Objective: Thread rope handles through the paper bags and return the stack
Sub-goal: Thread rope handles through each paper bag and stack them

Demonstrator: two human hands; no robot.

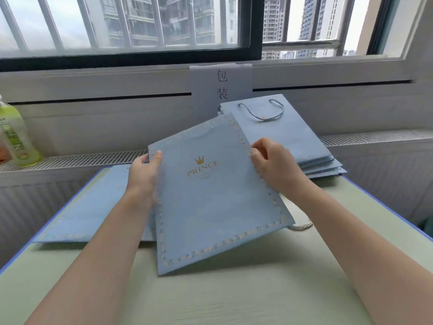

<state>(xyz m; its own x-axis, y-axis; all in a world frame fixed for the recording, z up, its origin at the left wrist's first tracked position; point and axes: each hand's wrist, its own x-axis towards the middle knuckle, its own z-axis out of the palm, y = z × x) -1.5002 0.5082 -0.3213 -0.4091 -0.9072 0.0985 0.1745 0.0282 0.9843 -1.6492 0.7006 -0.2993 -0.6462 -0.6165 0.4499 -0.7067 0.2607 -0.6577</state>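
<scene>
**Two hands on one flat blue bag**

Two hands hold a flat, pale blue paper bag (218,195) with a gold crown, the word PRINCE and a patterned border, tilted up off the pale green tabletop (234,296) in the middle of the scene. Your left hand (145,170) grips the bag's left edge near the far corner, thumb on the printed face and fingers curled behind it. Your right hand (274,163) pinches the right edge, fingers bent around the paper. The bag's near corner sits low, close to the table; I cannot tell whether it touches.

Just beside the bag's near right corner, a short loop of pale twisted rope (302,225) lies on the table, partly hidden under the paper.

On the left, more flat blue bags (93,207) of the same print lie on the tabletop, the held bag overlapping their right side. At the far right, a stack of blue bags (304,146) rests against the ledge, and the top one carries a blue rope handle (262,112) threaded through both holes.

At the far left, a green plastic bottle (16,134) stands on the grille. A white paper sign (221,83) with black characters hangs below the window (140,24), behind the far stack.
</scene>
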